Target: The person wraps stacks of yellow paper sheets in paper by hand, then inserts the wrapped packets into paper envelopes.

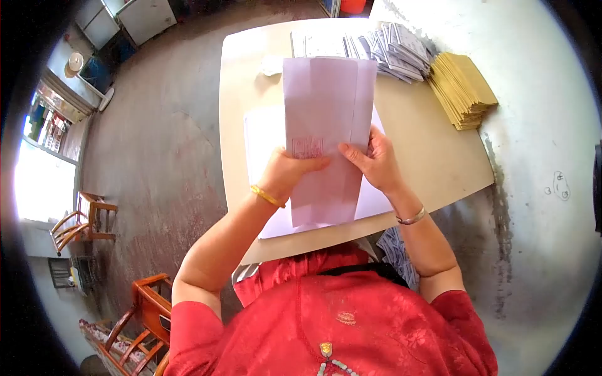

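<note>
Over the table [433, 150], the left hand [285, 172] and right hand [379, 163] both grip one long paper [326, 113], thumbs on top. It hides part of a white sheet [263, 138]. Far back sits a messy paper pile [398, 53]; a yellow stack [461, 88] is far right. Wooden chairs [150, 307] stand left on the grey floor [157, 125].

Bright daylight, blown-out window [44, 182] at left, glare on tabletop [251, 53], fisheye-curved edges, black corners

Narrow rectangle of pale lilac paper [329, 106], lengthwise crease at right, red boxed print [308, 147] at left, over a cream-topped table [433, 147]
</note>
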Available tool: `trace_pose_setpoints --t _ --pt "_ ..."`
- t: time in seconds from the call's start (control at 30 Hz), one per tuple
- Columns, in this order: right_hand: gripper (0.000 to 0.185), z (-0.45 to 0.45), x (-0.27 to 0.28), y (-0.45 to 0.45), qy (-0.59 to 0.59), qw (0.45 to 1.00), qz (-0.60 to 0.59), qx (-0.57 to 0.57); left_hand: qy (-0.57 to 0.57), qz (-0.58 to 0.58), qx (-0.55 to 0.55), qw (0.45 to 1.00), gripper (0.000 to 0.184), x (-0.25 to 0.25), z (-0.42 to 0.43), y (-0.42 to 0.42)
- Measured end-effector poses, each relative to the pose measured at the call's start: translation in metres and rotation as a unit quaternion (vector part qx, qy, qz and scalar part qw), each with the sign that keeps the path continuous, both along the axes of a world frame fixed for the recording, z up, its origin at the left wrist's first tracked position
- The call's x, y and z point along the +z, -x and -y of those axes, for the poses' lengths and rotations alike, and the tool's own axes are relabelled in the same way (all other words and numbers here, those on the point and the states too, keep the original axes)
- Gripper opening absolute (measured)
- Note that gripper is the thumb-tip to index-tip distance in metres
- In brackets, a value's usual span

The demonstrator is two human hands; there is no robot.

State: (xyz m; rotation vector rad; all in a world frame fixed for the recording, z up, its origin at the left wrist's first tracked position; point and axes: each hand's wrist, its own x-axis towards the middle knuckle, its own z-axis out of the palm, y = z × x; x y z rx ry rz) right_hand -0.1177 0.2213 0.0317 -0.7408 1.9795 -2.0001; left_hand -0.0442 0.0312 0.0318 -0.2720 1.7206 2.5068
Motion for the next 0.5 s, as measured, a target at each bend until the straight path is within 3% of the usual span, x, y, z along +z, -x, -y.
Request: trace_pose_setpoints --t 0.1,0.2,0.33,0.5 --pt "0.052 -0.003 0.039 0.007 -0.017 0.968 -0.216 -0.123 0.073 -0.045 0.029 0.996 0.030 0.004 0.003 -0.006" --pt "0.059 -0.010 0.101 0.007 -0.074 0.852 -0.475 -0.205 0.169 -0.071 0.067 0.981 0.013 0.018 0.004 -0.010" --pt "0.061 -0.013 0.137 0.005 -0.148 0.762 -0.597 -0.200 0.223 -0.135 0.096 0.961 0.008 0.040 0.003 -0.021" --pt "0.045 -0.013 0.144 -0.008 -0.132 0.712 -0.657 -0.210 0.330 -0.217 0.169 0.903 0.008 0.050 0.008 -0.029"
